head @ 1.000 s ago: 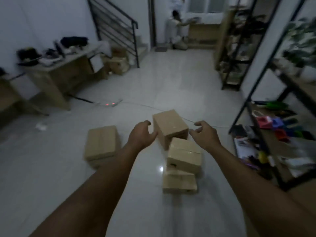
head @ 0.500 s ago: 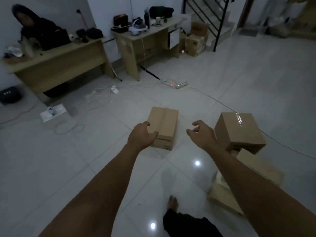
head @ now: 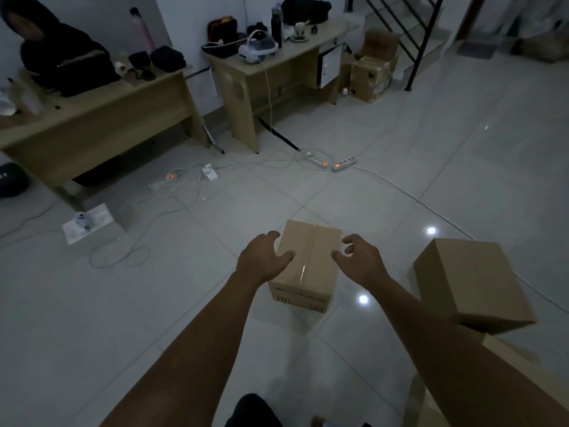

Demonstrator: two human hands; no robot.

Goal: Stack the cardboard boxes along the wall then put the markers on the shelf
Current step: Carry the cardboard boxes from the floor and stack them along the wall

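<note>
A taped cardboard box [head: 309, 260] sits on the tiled floor straight ahead. My left hand [head: 261, 260] hovers at its left top edge with fingers spread, thumb over the lid. My right hand [head: 358, 261] hangs at the right top edge, fingers curled apart, holding nothing. A second, larger cardboard box [head: 471, 283] rests to the right, tilted on another box [head: 517, 355] mostly hidden by my right forearm. No markers or shelf are in view.
Two wooden desks [head: 101, 118] [head: 277, 72] stand along the far wall, and a person in dark clothes sits behind the left one. Power strips [head: 334, 163] and white cables trail over the floor. More boxes [head: 371, 72] sit by a black stair railing [head: 412, 41].
My view turned left from the shelf side to the desks. Both hands moved onto the single box, which is now centred between them; the other boxes slid to the right.
</note>
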